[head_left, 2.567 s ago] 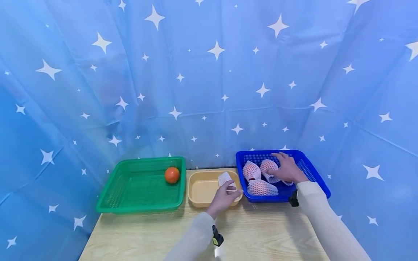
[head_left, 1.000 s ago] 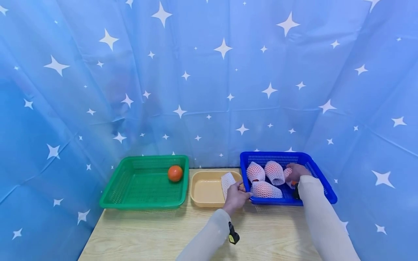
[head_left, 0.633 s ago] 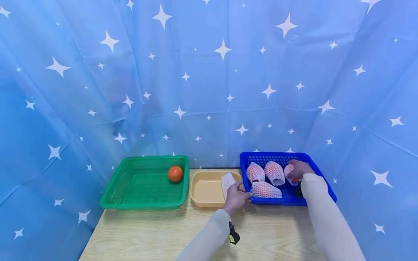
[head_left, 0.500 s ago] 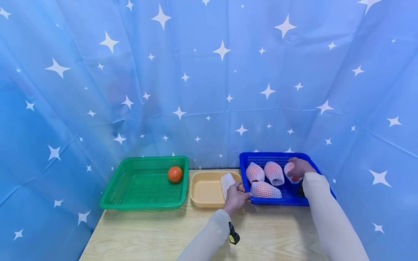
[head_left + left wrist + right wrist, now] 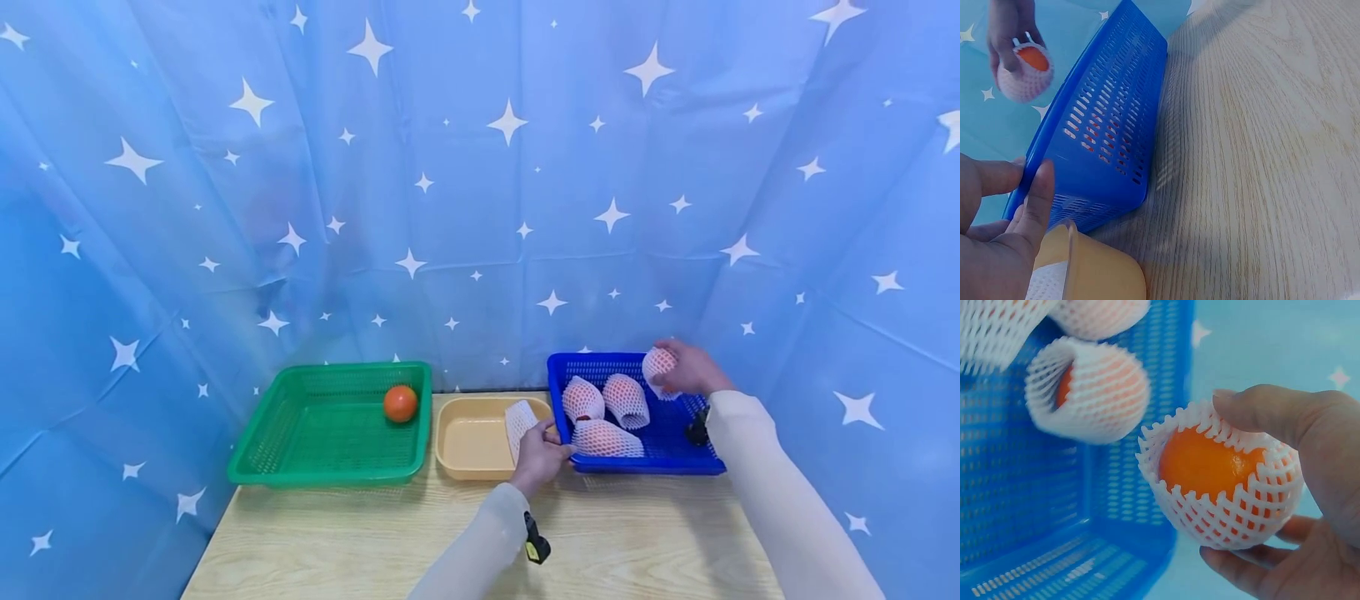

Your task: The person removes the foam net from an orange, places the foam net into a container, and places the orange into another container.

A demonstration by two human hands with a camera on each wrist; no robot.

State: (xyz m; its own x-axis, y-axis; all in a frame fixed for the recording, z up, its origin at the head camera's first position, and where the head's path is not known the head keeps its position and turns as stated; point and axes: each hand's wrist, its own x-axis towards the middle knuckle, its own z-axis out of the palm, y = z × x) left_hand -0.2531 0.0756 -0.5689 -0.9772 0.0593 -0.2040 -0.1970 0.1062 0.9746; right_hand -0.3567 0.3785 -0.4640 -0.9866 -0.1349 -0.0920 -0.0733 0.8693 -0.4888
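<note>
My right hand (image 5: 693, 369) grips a round orange fruit (image 5: 1210, 461) in a white foam net, held up over the back right of the blue basket (image 5: 660, 467). In the right wrist view the net gapes and smooth orange skin shows, with the thumb on top and fingers below. My left hand (image 5: 1004, 231) pinches the blue basket's rim at its near left corner, thumb and fingers on either side. Inside that basket lie three more netted fruits, among them one at the front (image 5: 607, 438). The left hand partly hides an empty foam net (image 5: 520, 425).
A yellow tub (image 5: 450, 467) with the foam net in it stands left of the blue basket. Further left is a green basket (image 5: 330, 479) holding one bare orange fruit (image 5: 401, 403). All stand on a wooden table (image 5: 360, 533) before a blue starry curtain (image 5: 450, 208).
Since about a second ago, my right hand has lifted the netted fruit up from the blue basket. Earlier, the left hand moved from over the yellow tub to the basket rim, leaving the foam net behind.
</note>
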